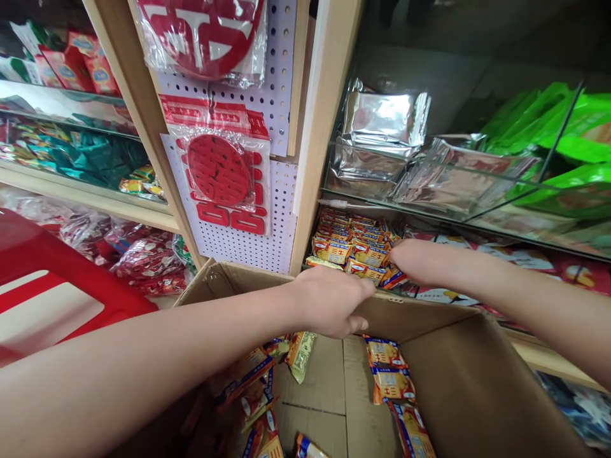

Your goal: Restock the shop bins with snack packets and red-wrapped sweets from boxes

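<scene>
My left hand (331, 302) hovers over the far rim of a cardboard box (443, 313), fingers stretched to the right and thumb apart. Nothing shows in its grip; its fingertips are close to the front snack packets. Small yellow, red and blue snack packets (370, 253) lie in stacked rows on the lower shelf. At the right end of these rows is my right hand (410, 259), against the packets, its fingers mostly hidden. Inside the box, loose packets (394, 383) lie along the right, and more packets (262, 394) are on the left, partly under my left forearm.
Silver foil packs (382, 121) and green plastic bags (563, 127) sit behind a glass edge above. Red paper-cut decorations (219, 168) hang on a pegboard panel (281, 210). A red plastic stool (81, 286) stands at left, before shelves of bagged sweets (147, 254).
</scene>
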`<state>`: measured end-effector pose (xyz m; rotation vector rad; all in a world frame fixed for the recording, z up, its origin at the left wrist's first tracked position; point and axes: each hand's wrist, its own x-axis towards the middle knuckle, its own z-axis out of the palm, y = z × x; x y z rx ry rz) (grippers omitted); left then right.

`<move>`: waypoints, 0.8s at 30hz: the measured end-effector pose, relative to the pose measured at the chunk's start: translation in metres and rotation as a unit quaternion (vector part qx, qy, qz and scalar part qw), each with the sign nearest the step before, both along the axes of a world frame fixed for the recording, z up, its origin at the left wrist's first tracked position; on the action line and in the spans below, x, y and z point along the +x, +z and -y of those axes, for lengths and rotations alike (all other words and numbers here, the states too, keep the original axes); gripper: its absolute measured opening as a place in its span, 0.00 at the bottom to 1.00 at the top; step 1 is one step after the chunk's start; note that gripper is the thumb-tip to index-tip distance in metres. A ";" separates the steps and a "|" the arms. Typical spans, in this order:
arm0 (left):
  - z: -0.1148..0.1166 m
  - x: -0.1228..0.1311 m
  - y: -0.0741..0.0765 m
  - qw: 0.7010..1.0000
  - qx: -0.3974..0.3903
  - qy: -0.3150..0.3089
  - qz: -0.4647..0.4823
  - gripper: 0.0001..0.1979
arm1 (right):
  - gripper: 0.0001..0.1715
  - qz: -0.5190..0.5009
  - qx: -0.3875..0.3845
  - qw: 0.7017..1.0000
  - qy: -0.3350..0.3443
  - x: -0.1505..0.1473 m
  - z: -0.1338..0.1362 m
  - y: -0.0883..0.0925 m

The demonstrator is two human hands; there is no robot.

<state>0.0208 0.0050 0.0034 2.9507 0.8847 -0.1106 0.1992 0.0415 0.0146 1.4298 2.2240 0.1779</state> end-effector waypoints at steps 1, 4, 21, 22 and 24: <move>0.000 0.000 0.000 1.000 0.001 0.003 0.000 0.14 | 0.11 0.011 -0.011 1.000 0.002 -0.002 0.002 0.001; 0.001 0.000 0.000 1.000 0.003 0.008 0.000 0.14 | 0.14 0.058 -0.018 0.998 0.006 -0.004 0.008 0.009; 0.004 0.000 -0.001 1.000 0.022 0.012 -0.002 0.16 | 0.12 -0.016 0.016 1.000 0.000 0.011 0.009 -0.004; 0.004 0.000 -0.001 1.000 0.023 0.012 -0.002 0.16 | 0.12 -0.012 0.012 1.000 -0.005 0.011 0.009 -0.004; 0.005 0.000 -0.001 1.000 0.025 0.010 0.004 0.16 | 0.12 -0.006 -0.003 1.000 -0.009 0.011 0.010 -0.006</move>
